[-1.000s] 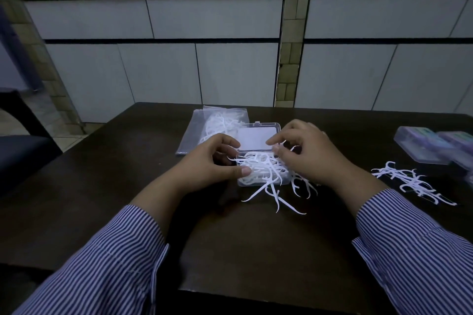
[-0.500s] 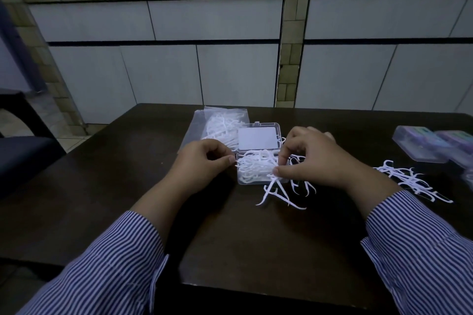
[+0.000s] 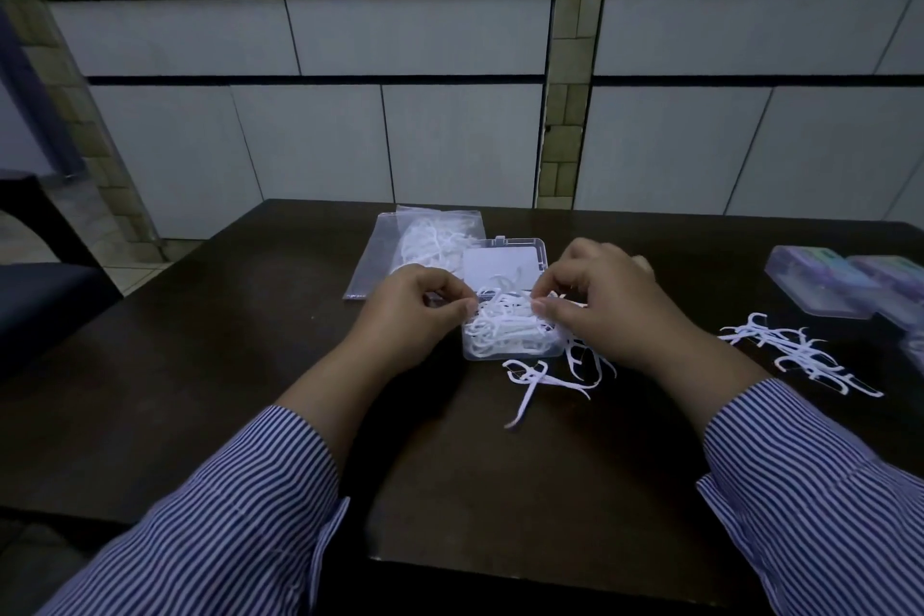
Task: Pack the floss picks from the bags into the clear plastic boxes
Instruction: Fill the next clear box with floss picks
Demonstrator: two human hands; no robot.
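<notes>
A clear plastic box lies open in the middle of the dark table, its lid folded back, its tray heaped with white floss picks. My left hand is at the box's left edge, thumb and fingers curled and pinching picks there. My right hand is over the box's right side, fingertips pinching picks in the heap. A few loose picks lie on the table in front of the box. Behind the box on the left lies a clear bag with more picks inside.
Another loose pile of floss picks lies at the right. Closed plastic boxes stand at the far right edge. The table's near edge runs just in front of my sleeves. A dark chair stands at the left, a tiled wall behind.
Both hands have drawn in over the box tray, gathering the picks into it. The picks that hung out in front now lie loose on the table.
</notes>
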